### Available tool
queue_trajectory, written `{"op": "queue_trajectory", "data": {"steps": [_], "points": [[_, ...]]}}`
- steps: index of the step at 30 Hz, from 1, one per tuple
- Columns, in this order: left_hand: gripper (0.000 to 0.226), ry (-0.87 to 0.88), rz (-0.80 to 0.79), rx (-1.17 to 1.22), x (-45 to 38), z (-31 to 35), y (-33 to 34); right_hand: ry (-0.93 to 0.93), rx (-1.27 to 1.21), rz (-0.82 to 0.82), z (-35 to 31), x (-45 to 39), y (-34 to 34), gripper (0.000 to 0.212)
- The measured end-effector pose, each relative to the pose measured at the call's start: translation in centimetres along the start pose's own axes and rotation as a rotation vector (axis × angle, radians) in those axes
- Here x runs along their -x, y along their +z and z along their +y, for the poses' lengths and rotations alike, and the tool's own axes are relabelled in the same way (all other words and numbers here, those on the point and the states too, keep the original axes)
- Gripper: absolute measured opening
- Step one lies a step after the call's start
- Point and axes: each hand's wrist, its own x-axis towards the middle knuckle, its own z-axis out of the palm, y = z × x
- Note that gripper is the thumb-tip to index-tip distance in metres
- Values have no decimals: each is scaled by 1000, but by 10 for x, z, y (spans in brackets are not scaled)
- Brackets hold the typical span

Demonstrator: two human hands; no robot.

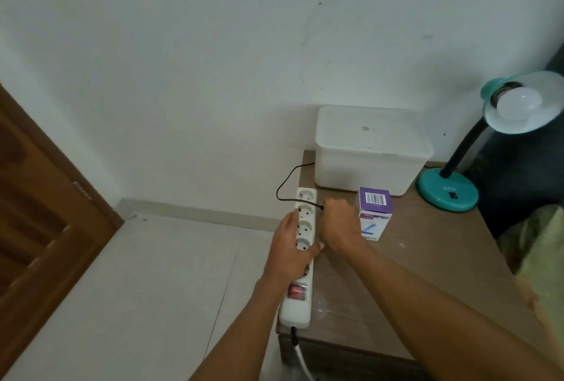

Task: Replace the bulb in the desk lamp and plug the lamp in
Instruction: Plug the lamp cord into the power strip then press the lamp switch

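Your left hand [290, 246] lies across the white power strip [300, 255] at the lower centre of the frame, fingers wrapped over its left edge and thumb on its right side, clamped on the strip. The strip runs along the left edge of the brown table [427, 273], with a red switch [296, 291] near its lower end and a white cable [302, 359] dropping off the table's front edge.

Your right hand [338, 221] sits just right of the strip, closed into a fist around the end of the black cord [285, 180]. The plug itself is hidden in your grip, so you cannot tell how it is turned. The cord emerges from the fist beside the strip's second socket from the top, loops out to the left past the table edge and curves back up behind the white lidded box [369, 151].

The desk lamp [448, 191] stands at the right of the frame, teal base on the table, black gooseneck rising to a teal shade tilted toward you. A white bulb [517, 104] sits in the shade's socket.

A small purple and white bulb carton [374, 212] stands upright between your right hand and the lamp base, barcode on top. A brown wooden door [39, 212] fills the left edge.
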Motion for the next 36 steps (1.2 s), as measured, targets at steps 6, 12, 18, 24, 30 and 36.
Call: {"op": "queue_trajectory", "data": {"steps": [6,12,18,24,30,36], "points": [[100,0,13,3,-9,-16,5,-19,-5,60,-1,-4,13,14],[108,20,21,4,-4,-10,4,-20,-255,179,0,-4,0,13],[96,44,16,35,1,-2,-1,-60,-512,174,-9,2,-16,19],[102,11,28,67,-1,-5,0,-27,-484,159,-9,0,-3,18],[102,20,32,103,-3,-7,1,5,-485,140,-9,-1,5,17],[96,48,40,138,-4,-11,1,12,-462,136,-8,-2,11,16]]}}
